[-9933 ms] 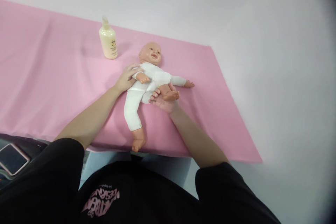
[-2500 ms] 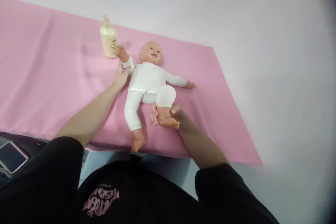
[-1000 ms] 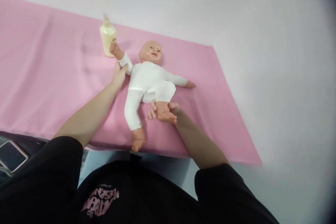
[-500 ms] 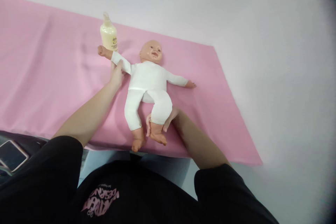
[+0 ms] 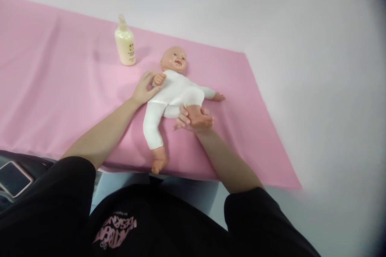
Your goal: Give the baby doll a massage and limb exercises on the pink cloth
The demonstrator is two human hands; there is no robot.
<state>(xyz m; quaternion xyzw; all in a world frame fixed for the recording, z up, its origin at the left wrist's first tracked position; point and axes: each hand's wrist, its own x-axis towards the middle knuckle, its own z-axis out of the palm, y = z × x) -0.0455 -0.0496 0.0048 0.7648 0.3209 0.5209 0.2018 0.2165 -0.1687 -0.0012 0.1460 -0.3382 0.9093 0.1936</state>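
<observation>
I see a pink cloth [image 5: 60,100] spread over a pale, plain surface [image 5: 316,88] that runs off beyond the cloth's far and right edges. Taking the baby doll [image 5: 170,96] as my landmark: it lies on its back on the right half of the cloth, near the cloth's front edge. Its long axis runs from the head, at the far end, down to the feet at the near end, tilted a little so the head sits further right than the straight leg's foot. The face points up.

My left hand [image 5: 143,90] is just left of the doll's chest, fingers curled round the doll's near arm, which is folded up so the small fist rests against the chest. My right hand [image 5: 189,120] is just right of the doll's hips, fingers wrapped round the bent leg near the ankle, with the knee raised over the belly. The other leg lies straight, its foot reaching the cloth's front edge. The other arm sticks out to the doll's right, flat on the cloth.

A cream lotion bottle [image 5: 124,44] stands upright beyond and left of the doll's head, apart from it. A phone [image 5: 13,176] lies well left of the doll's feet, off the cloth.
</observation>
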